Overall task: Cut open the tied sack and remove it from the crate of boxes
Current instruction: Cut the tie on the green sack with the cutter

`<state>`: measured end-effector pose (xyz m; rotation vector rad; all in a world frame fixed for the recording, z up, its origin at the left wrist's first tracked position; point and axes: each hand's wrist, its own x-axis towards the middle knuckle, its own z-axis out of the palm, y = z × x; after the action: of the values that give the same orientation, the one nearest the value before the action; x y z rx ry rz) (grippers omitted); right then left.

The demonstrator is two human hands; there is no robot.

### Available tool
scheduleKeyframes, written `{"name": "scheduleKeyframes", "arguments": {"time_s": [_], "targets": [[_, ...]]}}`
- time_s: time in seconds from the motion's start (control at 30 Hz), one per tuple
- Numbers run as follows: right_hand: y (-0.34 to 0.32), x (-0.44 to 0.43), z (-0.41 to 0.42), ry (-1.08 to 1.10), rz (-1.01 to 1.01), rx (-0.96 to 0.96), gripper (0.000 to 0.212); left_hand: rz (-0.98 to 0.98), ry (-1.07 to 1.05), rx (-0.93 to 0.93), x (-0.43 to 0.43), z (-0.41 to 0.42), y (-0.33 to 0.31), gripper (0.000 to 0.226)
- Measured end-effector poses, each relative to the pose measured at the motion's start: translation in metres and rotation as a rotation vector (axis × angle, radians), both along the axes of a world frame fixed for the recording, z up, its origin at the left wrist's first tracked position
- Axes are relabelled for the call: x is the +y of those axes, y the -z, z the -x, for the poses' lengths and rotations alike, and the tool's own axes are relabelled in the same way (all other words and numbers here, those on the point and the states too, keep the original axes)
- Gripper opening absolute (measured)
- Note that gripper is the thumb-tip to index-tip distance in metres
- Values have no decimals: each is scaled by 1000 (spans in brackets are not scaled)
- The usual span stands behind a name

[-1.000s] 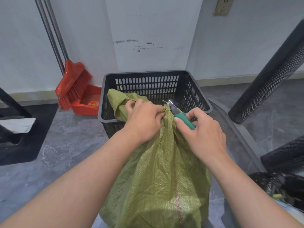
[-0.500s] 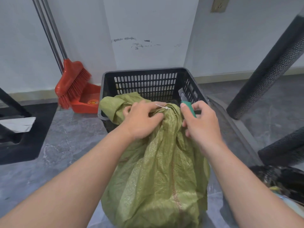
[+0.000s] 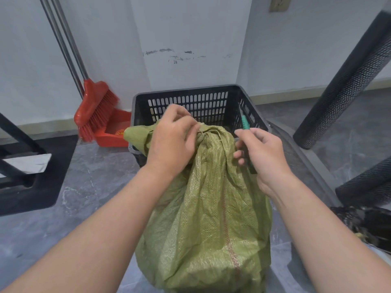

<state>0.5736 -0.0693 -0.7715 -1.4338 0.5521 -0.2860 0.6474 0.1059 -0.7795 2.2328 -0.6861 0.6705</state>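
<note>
The left hand [image 3: 173,142] pinches the green woven sack's [image 3: 211,208] tied neck. The right hand [image 3: 259,153] grips a green-handled cutter [image 3: 245,123] just beside it. A slip could nick the pinching fingers [image 3: 191,125].

No text, number or brand can be read anywhere in view. The one mark that looks like a label is a small round yellowish emblem [image 3: 120,132] on the inner face of the red dustpan [image 3: 115,132], which stands just left of the black crate [image 3: 190,98]; its characters are too small and blurred to make out. The green sack [image 3: 211,208] in front of the crate carries only a faint reddish woven stripe, without lettering.
</note>
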Motion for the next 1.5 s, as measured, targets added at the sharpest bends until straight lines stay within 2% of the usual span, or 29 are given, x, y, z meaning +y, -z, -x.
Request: {"name": "scheduleKeyframes", "arguments": {"time_s": [0.1, 0.2, 0.27, 0.47, 0.57, 0.63, 0.9, 1.03, 1.13, 1.17, 1.23, 1.27, 1.3, 1.4, 1.5], "targets": [[2, -6, -1, 32, -12, 1, 18, 137, -122, 124, 12, -15, -13, 12], [3, -9, -1, 39, -19, 5, 19, 441, -137, 388, 22, -20, -27, 12], [4, -10, -1, 31, 1, 24, 21, 623, -97, 469, 21, -16, -37, 13], [-5, -17, -3, 82, -59, -23, 27, 758, -19, 551, -11, 2, -50, 9], [-15, -30, -4, 152, -77, -37, 49, 847, 31, 674, -39, 13, -53, 10], [-21, -40, -2, 190, -84, -33, 54, 865, 63, 738, -61, 21, -55, 9], [-8, -99, 19, 288, -64, 36, 35, 789, 60, 942, -149, 52, -49, 10], [26, -127, 30, 349, -61, 134, 35, 747, 38, 1065, -193, 63, -20, 15], [64, -140, 36, 419, -8, 242, 52, 726, -52, 1135, -222, 67, 16, 14], [79, -144, 38, 427, 10, 278, 49, 725, -77, 1163, -229, 69, 29, 14], [107, -152, 43, 443, 41, 352, 14, 709, -102, 1221, -239, 74, 49, 11], [122, -155, 45, 459, 37, 389, 11, 681, -116, 1235, -243, 76, 59, 10], [137, -156, 48, 458, 32, 419, 17, 629, -127, 1242, -245, 77, 68, 11], [174, -157, 50, 464, 59, 492, 12, 389, -150, 1193, -248, 78, 98, 14], [204, -160, 53, 452, 79, 545, 2, -30, -104, 1041, -253, 81, 114, 17]]}}
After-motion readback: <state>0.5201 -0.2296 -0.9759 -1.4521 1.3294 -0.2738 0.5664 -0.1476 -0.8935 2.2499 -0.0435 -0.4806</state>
